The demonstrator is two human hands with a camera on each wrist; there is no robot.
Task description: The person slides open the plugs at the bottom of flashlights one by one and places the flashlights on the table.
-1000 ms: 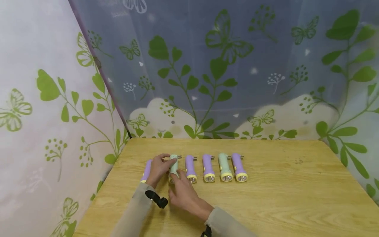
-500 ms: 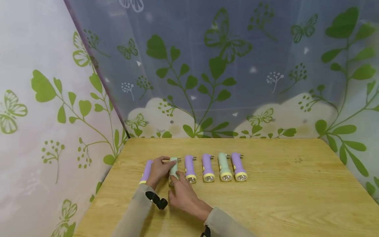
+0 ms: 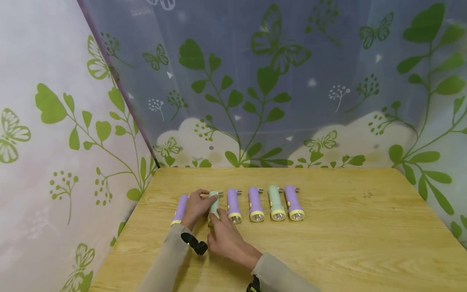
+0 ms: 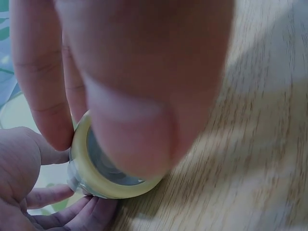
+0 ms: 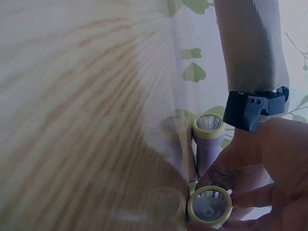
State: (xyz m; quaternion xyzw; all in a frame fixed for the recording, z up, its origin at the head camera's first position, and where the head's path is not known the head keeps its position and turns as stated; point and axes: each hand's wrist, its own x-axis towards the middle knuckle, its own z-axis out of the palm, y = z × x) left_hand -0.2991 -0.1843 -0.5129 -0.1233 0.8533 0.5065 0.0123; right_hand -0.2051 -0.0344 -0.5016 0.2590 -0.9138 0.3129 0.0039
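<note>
A mint green flashlight (image 3: 214,206) with a yellow-rimmed head lies on the wooden table, its metal plug prongs pointing right. My left hand (image 3: 196,208) grips it near the plug end, thumb on top. At the head end, the thumb and fingers of my right hand (image 3: 229,238) hold it from both sides. Its yellow rim (image 4: 103,185) shows in the left wrist view, partly behind a blurred thumb. In the right wrist view the lens (image 5: 209,206) faces the camera between the fingers. A purple flashlight (image 3: 180,209) lies just left of my left hand, partly covered by it.
To the right, in the same row, lie a purple flashlight (image 3: 233,205), another purple flashlight (image 3: 255,202), a green flashlight (image 3: 276,202) and a last purple flashlight (image 3: 293,202). All their heads face the near side of the table (image 3: 346,251). Patterned curtains (image 3: 226,101) stand behind and at the sides.
Both hands keep their hold on the green flashlight, which stays in place in the row. Only the head view has shifted slightly.
</note>
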